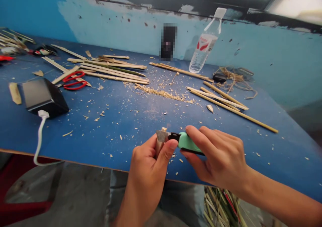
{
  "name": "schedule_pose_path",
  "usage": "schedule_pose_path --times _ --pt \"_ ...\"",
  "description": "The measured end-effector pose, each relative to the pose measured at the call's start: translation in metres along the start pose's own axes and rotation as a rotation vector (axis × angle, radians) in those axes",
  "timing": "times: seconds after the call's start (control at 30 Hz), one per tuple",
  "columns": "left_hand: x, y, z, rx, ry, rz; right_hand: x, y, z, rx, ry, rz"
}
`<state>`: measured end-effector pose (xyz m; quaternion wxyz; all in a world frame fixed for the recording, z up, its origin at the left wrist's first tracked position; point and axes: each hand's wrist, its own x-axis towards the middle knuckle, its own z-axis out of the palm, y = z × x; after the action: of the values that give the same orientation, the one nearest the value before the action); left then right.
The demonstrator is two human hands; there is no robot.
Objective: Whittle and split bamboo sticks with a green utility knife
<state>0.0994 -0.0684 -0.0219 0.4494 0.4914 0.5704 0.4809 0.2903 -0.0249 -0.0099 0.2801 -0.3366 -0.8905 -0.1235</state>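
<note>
While the left hand (147,166) grips one short wooden piece (159,148), the right hand (218,151) is closed around one green utility knife (190,143); the blade crosses the wood near its top, between both hands. Beyond them on the counter (289,160) stands one clear bottle (205,47), its fill hard to tell; one pair of red-handled scissors (71,88) lies left of both hands.

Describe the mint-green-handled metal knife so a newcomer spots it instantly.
Start with the flat blue table. By its near edge, the right hand holds the knife, its blade pointing toward the left hand. Its mint-green handle distinguishes it from the red-handled scissors.
</note>
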Motion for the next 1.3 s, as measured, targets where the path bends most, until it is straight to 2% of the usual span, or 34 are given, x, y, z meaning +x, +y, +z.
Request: schedule_pose_path --times 0.17,0.43,0.57,0.63,0.7,0.83,0.9,1.03,1.2,1.3 --pt "0.000 0.001 0.003 -0.052 0.031 -0.033 -0.001 -0.004 0.006 0.044 -0.026 0.050" --pt "0.001 0.006 0.009 0.001 0.106 0.002 0.000 -0.004 0.010 0.003 -0.005 0.057" --pt "-0.002 0.008 0.014 0.027 0.242 0.005 -0.001 -0.008 0.014 0.048 -0.013 0.061" --pt "-0.003 0.007 0.014 0.032 0.259 0.024 -0.002 -0.009 0.015 0.091 -0.016 0.071" --pt "-0.004 0.006 0.011 -0.009 0.175 0.022 -0.001 -0.006 0.014 0.123 -0.002 0.101" --pt "-0.006 0.002 0.004 -0.303 -0.053 -0.036 0.001 0.008 0.013 0.256 0.018 0.163" --pt "-0.007 0.000 0.003 -0.385 -0.085 -0.028 0.003 0.016 0.012 0.335 0.002 0.123" --pt "-0.009 0.002 0.004 -0.331 -0.049 0.025 0.004 0.024 0.011 0.384 -0.038 0.013" --pt "-0.008 0.006 0.004 -0.183 -0.144 0.062 0.006 0.020 0.008 0.367 -0.116 -0.100" --pt "-0.008 0.005 0.002 -0.128 -0.186 0.091 0.006 0.016 0.006 0.369 -0.123 -0.111"
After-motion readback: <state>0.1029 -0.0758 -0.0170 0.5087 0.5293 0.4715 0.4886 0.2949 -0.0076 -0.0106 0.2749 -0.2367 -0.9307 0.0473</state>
